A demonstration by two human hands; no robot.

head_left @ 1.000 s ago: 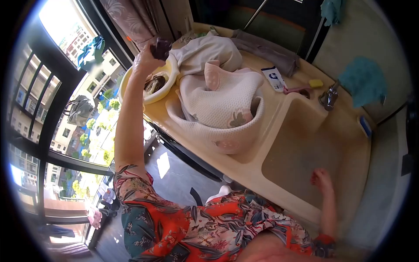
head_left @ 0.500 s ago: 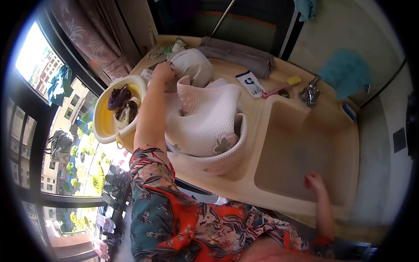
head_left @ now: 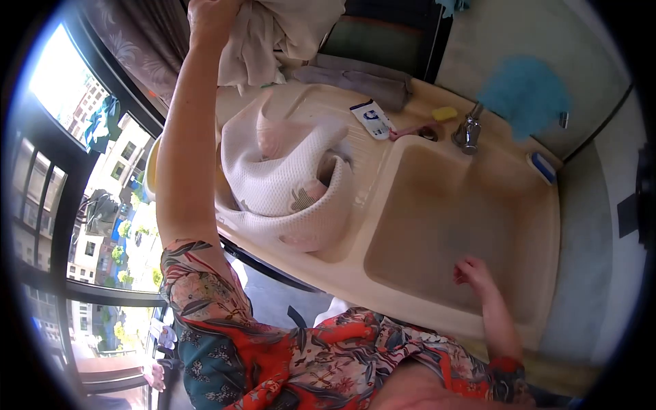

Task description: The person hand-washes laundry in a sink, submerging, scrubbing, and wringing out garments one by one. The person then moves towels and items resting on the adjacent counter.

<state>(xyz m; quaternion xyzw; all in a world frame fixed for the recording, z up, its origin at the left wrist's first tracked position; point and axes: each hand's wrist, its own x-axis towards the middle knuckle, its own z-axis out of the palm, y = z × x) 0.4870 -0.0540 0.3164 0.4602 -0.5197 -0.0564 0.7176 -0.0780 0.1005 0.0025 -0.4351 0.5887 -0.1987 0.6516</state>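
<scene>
At the top edge, my left hand [head_left: 213,20] is closed on a light greyish-beige cloth [head_left: 290,27], holding it up so that it hangs in folds over the back of the counter. Part of this cloth is cut off by the view. Below it, a white textured cloth with pink patches [head_left: 280,184] lies bunched on the ribbed drainboard. Above the sink basin [head_left: 437,212], toward its front, my right hand [head_left: 473,273] is curled with nothing visible in it.
A rolled grey cloth [head_left: 359,82], a white-and-blue packet [head_left: 372,119], a pink-handled item [head_left: 413,131] and a yellow sponge [head_left: 444,113] line the counter's back. The faucet [head_left: 469,130] and a blue brush [head_left: 543,169] stand by the sink. My arm mostly hides a yellow basin [head_left: 151,171].
My left hand has lifted the beige cloth up and away from the counter. My right hand stays curled over the sink. The whole view has shifted somewhat.
</scene>
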